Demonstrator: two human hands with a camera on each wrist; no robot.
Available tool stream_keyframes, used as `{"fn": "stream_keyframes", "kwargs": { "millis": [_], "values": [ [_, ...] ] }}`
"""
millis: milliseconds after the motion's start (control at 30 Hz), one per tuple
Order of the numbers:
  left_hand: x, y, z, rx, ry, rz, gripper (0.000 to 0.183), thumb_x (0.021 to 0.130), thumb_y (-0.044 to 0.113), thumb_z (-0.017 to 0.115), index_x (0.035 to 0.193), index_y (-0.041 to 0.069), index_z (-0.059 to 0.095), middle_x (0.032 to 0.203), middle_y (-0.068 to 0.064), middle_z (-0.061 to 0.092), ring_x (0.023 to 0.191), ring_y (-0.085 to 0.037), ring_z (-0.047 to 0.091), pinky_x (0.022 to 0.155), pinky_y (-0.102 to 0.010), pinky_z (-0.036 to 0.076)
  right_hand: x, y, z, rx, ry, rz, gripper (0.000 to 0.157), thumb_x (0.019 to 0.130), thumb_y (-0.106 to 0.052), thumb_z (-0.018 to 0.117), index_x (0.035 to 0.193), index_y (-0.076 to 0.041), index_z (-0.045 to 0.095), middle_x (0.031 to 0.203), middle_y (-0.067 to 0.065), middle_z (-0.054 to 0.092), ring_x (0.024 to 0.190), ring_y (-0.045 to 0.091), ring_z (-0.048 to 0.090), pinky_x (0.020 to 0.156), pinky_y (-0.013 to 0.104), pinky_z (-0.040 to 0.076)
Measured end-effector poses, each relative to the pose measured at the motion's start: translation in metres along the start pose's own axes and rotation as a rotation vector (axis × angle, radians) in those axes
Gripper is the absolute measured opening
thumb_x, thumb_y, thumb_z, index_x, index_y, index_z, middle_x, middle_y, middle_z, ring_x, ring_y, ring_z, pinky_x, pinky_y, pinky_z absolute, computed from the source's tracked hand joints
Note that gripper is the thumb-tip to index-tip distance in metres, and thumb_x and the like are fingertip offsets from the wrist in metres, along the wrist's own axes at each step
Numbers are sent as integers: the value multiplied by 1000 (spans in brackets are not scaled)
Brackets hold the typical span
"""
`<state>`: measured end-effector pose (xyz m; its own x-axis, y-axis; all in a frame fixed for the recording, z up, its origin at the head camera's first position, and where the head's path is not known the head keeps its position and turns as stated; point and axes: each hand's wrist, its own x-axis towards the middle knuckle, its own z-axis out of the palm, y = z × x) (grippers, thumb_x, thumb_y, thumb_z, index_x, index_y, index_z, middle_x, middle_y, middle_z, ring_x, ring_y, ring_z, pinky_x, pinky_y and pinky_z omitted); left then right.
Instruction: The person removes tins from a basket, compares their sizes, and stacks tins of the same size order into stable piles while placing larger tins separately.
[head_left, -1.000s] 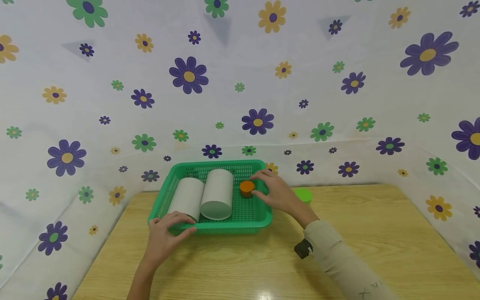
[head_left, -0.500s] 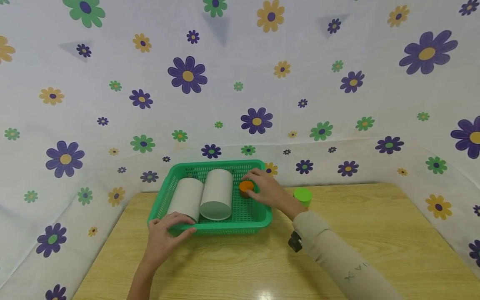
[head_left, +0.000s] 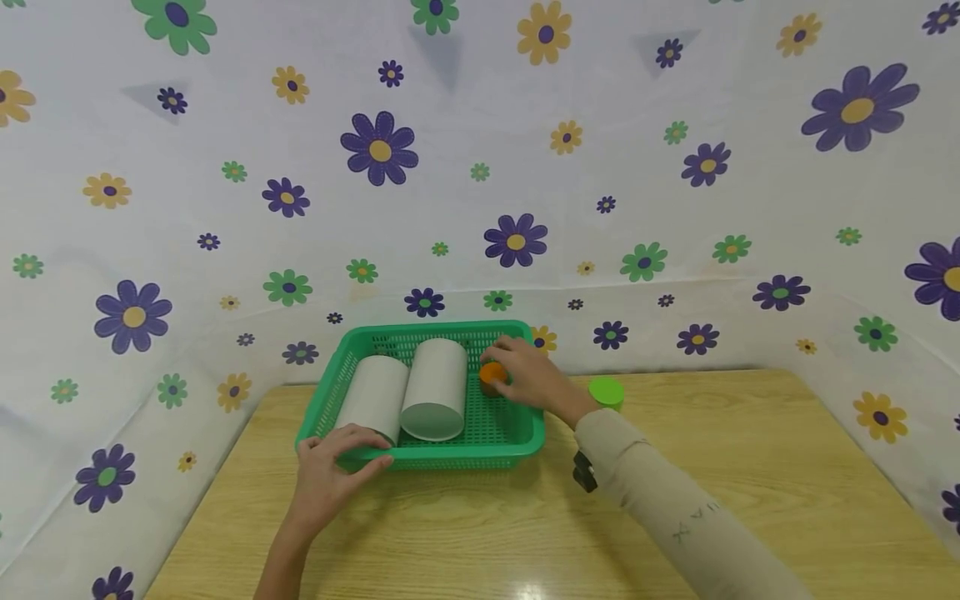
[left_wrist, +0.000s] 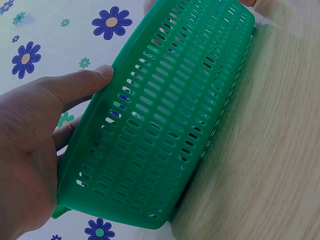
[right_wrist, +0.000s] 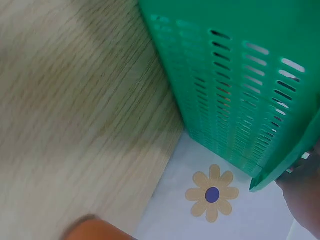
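Note:
A green plastic basket [head_left: 468,452] stands on the wooden table, and two white cylinders, a left one [head_left: 372,398] and a right one [head_left: 435,387], lie side by side in it. My left hand [head_left: 330,471] grips the basket's near rim at the left corner; in the left wrist view its thumb [left_wrist: 95,79] presses the rim from outside. At the basket's right end, a small jar with an orange lid [head_left: 492,377] sits upright. Reaching over the right rim, my right hand [head_left: 534,377] holds this jar between thumb and fingers. The right wrist view mostly shows the basket's outer wall [right_wrist: 215,90].
A jar with a bright green lid [head_left: 607,392] stands on the table just right of the basket, partly behind my right forearm. Flower-patterned white cloth [head_left: 450,200] hangs behind and beside the table [head_left: 712,467].
My right hand has moved slightly left and closed its fingers around the orange-lidded jar. The left hand and basket have stayed in place.

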<state>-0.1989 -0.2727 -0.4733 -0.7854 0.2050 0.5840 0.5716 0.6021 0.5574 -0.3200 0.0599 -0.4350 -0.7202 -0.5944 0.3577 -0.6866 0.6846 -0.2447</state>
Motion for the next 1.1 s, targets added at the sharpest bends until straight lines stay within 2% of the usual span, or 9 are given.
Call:
{"fn": "stream_keyframes", "kwargs": {
  "millis": [133,533,733,933,1100],
  "values": [
    [0,-1,-1,-3,-2,5,21,81,19,89,94,30,77,97,18,70,95,-8,64,77,-42,12,6,0,3,-49,-21,-46,33,89,-12,80,121,-9,70,123,11,61,107,29,58,92,41,52],
    [-3,-1,-3,-7,-5,9,18,81,18,89,95,22,78,98,16,71,96,-9,64,77,-42,12,17,-3,7,-137,-111,-35,40,90,-18,81,126,-9,67,123,15,62,99,29,57,84,42,50],
    [-4,-1,-4,-10,-7,9,20,80,18,89,94,26,77,98,17,71,97,-9,64,76,-42,12,21,-2,15,-281,-221,-8,47,93,-27,77,135,-13,62,126,15,59,106,32,56,88,47,50],
    [-4,-2,-4,-21,-15,12,21,80,18,89,94,28,77,98,17,70,97,-9,64,76,-43,12,27,-4,18,-415,-348,45,58,95,-35,75,147,-19,54,142,17,54,123,36,54,99,51,47],
    [-3,-3,-5,-11,-11,17,22,79,18,90,94,29,76,98,17,70,97,-9,64,76,-42,13,28,-6,20,-446,-385,52,63,94,-36,76,149,-19,50,145,17,52,127,37,53,100,52,47]
  ]
}}
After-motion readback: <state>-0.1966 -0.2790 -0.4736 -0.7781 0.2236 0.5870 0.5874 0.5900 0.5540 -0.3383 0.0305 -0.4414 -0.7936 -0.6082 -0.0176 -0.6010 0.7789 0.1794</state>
